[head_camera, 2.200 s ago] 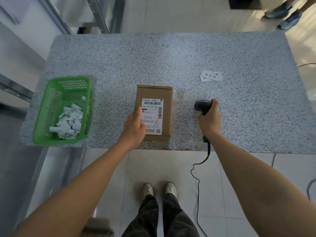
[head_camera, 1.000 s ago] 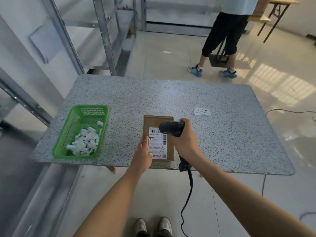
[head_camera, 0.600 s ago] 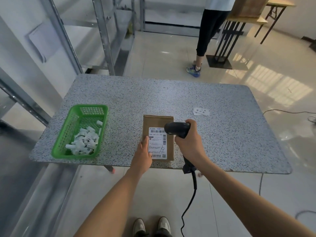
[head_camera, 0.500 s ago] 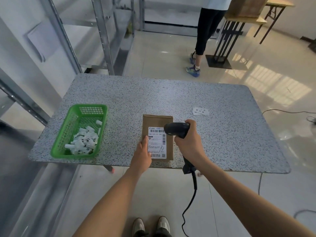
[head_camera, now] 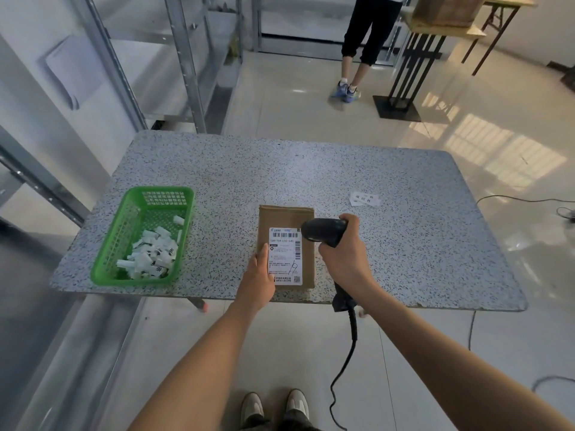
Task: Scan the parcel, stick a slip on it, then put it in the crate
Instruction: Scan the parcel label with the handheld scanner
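Steadying the flat brown cardboard parcel on the speckled grey desk with our left hand, fingers flat, our right hand grips the black corded handheld scanner over its white label.

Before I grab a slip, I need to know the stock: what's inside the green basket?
The green basket holds a loose heap of white paper slips with some black print. Its floor beneath the heap is covered.

bright daylight from right | window glare on floor | soft shadows | wide-angle edge bending
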